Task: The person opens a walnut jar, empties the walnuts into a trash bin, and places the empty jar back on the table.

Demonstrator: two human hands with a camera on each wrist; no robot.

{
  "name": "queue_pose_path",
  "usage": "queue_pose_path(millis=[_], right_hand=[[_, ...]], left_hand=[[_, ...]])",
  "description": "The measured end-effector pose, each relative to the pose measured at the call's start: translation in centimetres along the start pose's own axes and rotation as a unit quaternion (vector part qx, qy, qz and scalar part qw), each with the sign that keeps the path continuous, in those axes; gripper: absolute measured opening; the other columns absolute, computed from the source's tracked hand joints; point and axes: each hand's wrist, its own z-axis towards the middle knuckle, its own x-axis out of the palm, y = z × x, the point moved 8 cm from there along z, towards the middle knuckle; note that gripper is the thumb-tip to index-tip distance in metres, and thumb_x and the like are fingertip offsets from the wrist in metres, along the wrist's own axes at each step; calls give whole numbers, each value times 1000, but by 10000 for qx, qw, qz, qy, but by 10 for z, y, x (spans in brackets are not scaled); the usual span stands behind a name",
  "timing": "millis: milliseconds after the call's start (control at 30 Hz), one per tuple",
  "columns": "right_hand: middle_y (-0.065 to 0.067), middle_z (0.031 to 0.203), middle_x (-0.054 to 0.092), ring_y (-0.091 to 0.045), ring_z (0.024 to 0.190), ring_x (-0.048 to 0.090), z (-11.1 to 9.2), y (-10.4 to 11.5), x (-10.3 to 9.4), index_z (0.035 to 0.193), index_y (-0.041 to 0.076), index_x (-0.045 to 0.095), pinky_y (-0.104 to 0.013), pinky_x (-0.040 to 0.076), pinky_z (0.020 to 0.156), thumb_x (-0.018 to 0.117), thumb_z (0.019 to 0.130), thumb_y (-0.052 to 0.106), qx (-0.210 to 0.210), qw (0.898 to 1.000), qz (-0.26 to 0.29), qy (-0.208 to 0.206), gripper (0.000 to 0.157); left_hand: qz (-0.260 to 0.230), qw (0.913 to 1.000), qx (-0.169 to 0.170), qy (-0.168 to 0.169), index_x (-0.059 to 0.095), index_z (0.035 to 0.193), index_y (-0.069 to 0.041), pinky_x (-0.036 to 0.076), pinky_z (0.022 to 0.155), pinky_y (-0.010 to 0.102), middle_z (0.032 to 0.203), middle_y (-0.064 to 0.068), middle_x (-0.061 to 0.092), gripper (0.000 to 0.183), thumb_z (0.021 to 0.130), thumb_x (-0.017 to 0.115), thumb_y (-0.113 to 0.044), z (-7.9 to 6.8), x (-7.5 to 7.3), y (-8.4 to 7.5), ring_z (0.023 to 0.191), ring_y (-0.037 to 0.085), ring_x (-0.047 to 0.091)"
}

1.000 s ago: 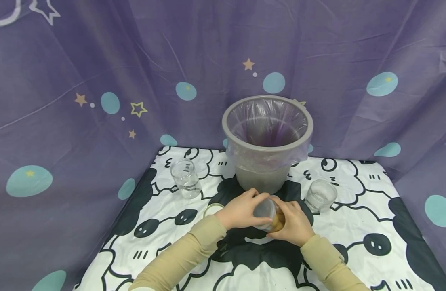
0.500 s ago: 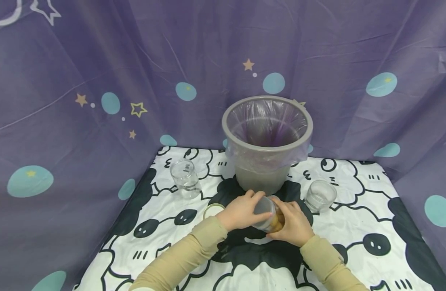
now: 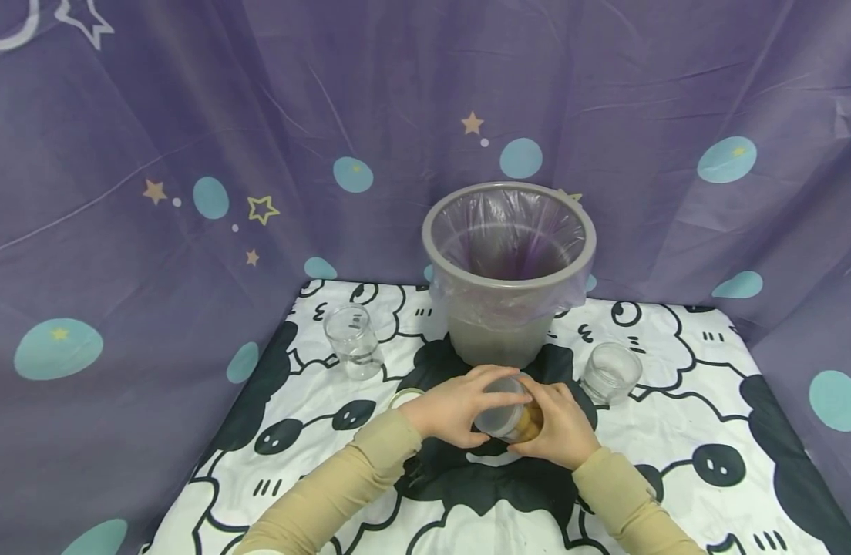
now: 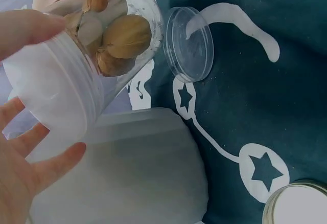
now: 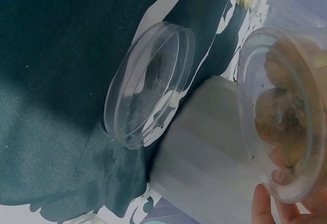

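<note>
A clear jar (image 4: pixel 138 24) of walnuts (image 4: pixel 125 36) is held tilted over the dark patch of the cloth, in front of the bin. My right hand (image 3: pixel 563 433) grips its clear body, with fingertips at the end in the right wrist view. At the other end is a whitish, translucent screw lid (image 4: pixel 48 83). My left hand (image 3: pixel 449 408) spreads its fingers and thumb round this lid, one finger across its edge. Beneath the jar, a clear shallow lid (image 5: pixel 150 86) lies on the cloth; the hands and jar hide it in the head view.
A grey bin (image 3: pixel 505 339) with a plastic liner stands right behind the hands. A clear glass (image 3: pixel 354 339) is at the left and a clear jar (image 3: pixel 611 376) at the right. A gold-rimmed lid (image 3: pixel 405 398) lies by the left wrist. A purple curtain (image 3: pixel 190 116) hangs behind.
My left hand has turned and shifted slightly left, its thumb now lower and its fingers reaching over the lid's top. The right hand and the jar stay nearly in place.
</note>
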Motion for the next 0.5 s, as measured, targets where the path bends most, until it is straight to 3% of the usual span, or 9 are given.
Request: queue_pose_path(millis=[200, 333, 500], right_hand=[[-7, 117, 65, -25, 95, 50, -1, -1, 2, 137, 14, 47, -41, 50, 72, 94, 45, 34, 59, 10000, 14, 55, 105], [-7, 116, 65, -25, 95, 50, -2, -1, 2, 135, 12, 48, -42, 50, 73, 95, 45, 33, -1, 10000, 31, 34, 104], [-7, 116, 65, -25, 95, 50, -3, -2, 0, 134, 12, 49, -42, 50, 73, 94, 44, 33, 57, 10000, 49, -10, 103]], left_hand=[[26, 9999, -51, 110, 44, 141, -23, 50, 91, 24, 148, 11, 30, 73, 77, 78, -26, 2, 0, 1, 133, 25, 35], [-2, 9994, -304, 193, 45, 140, -24, 51, 90, 26, 143, 11, 35, 73, 75, 78, -33, 5, 0, 4, 129, 24, 40], [11, 9978, -659, 55, 45, 138, -23, 51, 87, 25, 133, 8, 42, 77, 72, 79, -41, 7, -3, 10, 113, 19, 50]])
